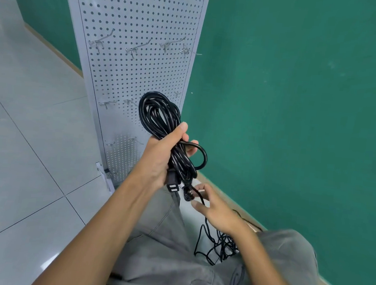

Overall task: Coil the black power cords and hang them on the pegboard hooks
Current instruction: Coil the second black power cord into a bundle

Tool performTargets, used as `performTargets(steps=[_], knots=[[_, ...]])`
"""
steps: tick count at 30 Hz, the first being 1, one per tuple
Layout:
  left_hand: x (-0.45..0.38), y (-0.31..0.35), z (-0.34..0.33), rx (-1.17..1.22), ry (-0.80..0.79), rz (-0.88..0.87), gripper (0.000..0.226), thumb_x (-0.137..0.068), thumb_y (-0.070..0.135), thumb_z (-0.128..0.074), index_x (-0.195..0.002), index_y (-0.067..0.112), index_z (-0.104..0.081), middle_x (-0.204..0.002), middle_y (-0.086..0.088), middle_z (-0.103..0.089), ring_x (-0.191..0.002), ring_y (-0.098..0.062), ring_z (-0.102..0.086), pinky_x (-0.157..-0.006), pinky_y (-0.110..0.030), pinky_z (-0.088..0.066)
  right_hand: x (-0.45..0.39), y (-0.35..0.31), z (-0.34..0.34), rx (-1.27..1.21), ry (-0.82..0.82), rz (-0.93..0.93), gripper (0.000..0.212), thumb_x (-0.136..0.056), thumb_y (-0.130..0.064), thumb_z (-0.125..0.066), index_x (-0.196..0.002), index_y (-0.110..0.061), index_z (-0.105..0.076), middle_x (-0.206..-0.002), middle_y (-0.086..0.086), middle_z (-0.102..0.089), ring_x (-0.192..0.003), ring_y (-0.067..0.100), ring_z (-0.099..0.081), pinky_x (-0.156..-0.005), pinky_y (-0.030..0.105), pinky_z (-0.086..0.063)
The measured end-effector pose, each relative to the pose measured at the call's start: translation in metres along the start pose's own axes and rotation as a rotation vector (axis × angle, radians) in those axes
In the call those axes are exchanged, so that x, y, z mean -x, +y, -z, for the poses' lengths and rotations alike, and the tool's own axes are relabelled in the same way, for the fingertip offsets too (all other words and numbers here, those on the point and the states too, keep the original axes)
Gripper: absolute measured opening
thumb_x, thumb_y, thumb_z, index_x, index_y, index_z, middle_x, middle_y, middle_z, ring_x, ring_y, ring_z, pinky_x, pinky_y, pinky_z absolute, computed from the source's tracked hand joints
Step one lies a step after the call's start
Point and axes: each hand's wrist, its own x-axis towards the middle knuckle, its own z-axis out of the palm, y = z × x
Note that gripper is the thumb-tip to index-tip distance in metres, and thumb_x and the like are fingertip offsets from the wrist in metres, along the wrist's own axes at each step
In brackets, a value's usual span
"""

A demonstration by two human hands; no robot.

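Note:
My left hand [158, 158] grips a coiled black power cord [157, 114] around its middle, held up in front of the white pegboard [136, 24]. One plug of that cord [172, 186] hangs below my left palm. My right hand [213, 210] is just below, fingers pinching the cord's other plug end [188, 195]. Several bare metal hooks [136, 49] stick out of the pegboard in rows. A loose tangle of black cord [219, 245] lies on the floor between my knees.
The pegboard stands on a small foot [104, 176] against a green wall [299, 106]. Grey floor tiles [22, 150] spread to the left. My grey trouser legs [171, 266] fill the bottom of the view.

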Motion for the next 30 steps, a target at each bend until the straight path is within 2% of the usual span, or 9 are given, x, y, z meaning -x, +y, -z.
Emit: performTargets(steps=[3,7,10,14,18,22,27,29,30], knots=[[-0.003,0.003,0.003,0.06,0.072,-0.005,0.024,-0.097,0.024,-0.069,-0.078,0.012,-0.061,-0.063,0.003,-0.062,-0.062,-0.014,-0.069,-0.085,-0.035,-0.062,-0.005,0.019,-0.008,-0.001,0.08,-0.032,0.006,-0.105,-0.027,-0.055,-0.106,-0.023,-0.059,-0.106,-0.006,-0.072,-0.104,0.007,-0.065,-0.088,0.026,-0.043],[-0.012,0.004,0.013,-0.051,0.208,-0.109,0.027,-0.098,0.025,-0.07,-0.074,0.014,-0.062,-0.059,0.006,-0.064,-0.061,-0.015,-0.069,-0.082,-0.04,-0.061,0.008,0.012,0.002,-0.133,0.293,0.023,0.017,-0.1,-0.014,-0.062,-0.085,-0.007,-0.068,-0.074,0.006,-0.068,-0.069,0.01,-0.06,-0.076,0.026,-0.049],[-0.019,0.006,0.022,-0.221,0.283,-0.206,0.032,-0.099,0.027,-0.069,-0.07,0.015,-0.065,-0.056,0.006,-0.067,-0.065,-0.018,-0.071,-0.082,-0.043,-0.062,0.026,-0.013,0.021,-0.185,0.404,0.124,0.018,-0.098,-0.013,-0.065,-0.081,-0.01,-0.069,-0.068,-0.004,-0.061,-0.066,0.01,-0.051,-0.066,0.025,-0.042],[-0.022,0.002,0.027,-0.365,0.285,-0.231,0.035,-0.098,0.035,-0.07,-0.07,0.014,-0.069,-0.067,0.0,-0.075,-0.077,-0.025,-0.076,-0.086,-0.051,-0.061,0.047,-0.063,0.042,-0.182,0.496,0.267,0.018,-0.098,-0.012,-0.065,-0.081,-0.013,-0.07,-0.066,-0.009,-0.061,-0.065,0.006,-0.049,-0.062,0.016,-0.039],[-0.019,-0.005,0.023,-0.45,0.196,-0.207,0.038,-0.097,0.034,-0.071,-0.066,0.012,-0.067,-0.066,-0.003,-0.075,-0.075,-0.028,-0.077,-0.088,-0.054,-0.06,0.064,-0.118,0.057,-0.138,0.486,0.392,0.025,-0.097,-0.017,-0.066,-0.073,-0.019,-0.066,-0.065,-0.011,-0.061,-0.062,0.007,-0.048,-0.06,0.02,-0.039],[-0.008,-0.006,0.008,-0.497,0.04,-0.201,0.037,-0.098,0.03,-0.069,-0.069,0.008,-0.064,-0.062,-0.003,-0.067,-0.06,-0.015,-0.071,-0.07,-0.033,-0.057,0.065,-0.15,0.07,0.038,0.498,0.418,0.025,-0.095,-0.027,-0.069,-0.07,-0.027,-0.068,-0.064,-0.015,-0.065,-0.054,0.003,-0.045,-0.055,0.019,-0.037],[0.006,-0.007,-0.003,-0.503,-0.246,-0.203,0.053,-0.086,0.06,-0.055,-0.088,0.008,-0.067,-0.069,0.001,-0.065,-0.063,-0.014,-0.066,-0.063,-0.029,-0.053,0.052,-0.156,0.081,0.066,0.534,0.37,0.014,-0.085,-0.029,-0.081,-0.072,-0.028,-0.074,-0.068,-0.016,-0.069,-0.057,0.003,-0.052,-0.06,0.015,-0.038],[0.011,-0.01,-0.008,-0.437,-0.356,-0.157,0.046,-0.081,0.059,-0.058,-0.095,0.019,-0.074,-0.073,0.0,-0.064,-0.067,-0.017,-0.07,-0.062,-0.028,-0.056,0.048,-0.153,0.081,0.01,0.561,0.34,0.017,-0.078,-0.026,-0.087,-0.073,-0.024,-0.071,-0.064,-0.017,-0.064,-0.051,0.003,-0.046,-0.054,0.013,-0.034],[0.013,-0.012,-0.01,-0.409,-0.398,-0.132,0.036,-0.08,0.057,-0.062,-0.09,0.026,-0.077,-0.074,0.0,-0.064,-0.07,-0.018,-0.07,-0.065,-0.029,-0.057,0.046,-0.151,0.081,-0.036,0.567,0.326,0.021,-0.075,-0.022,-0.089,-0.076,-0.02,-0.069,-0.065,-0.014,-0.063,-0.049,0.002,-0.043,-0.052,0.013,-0.034]])
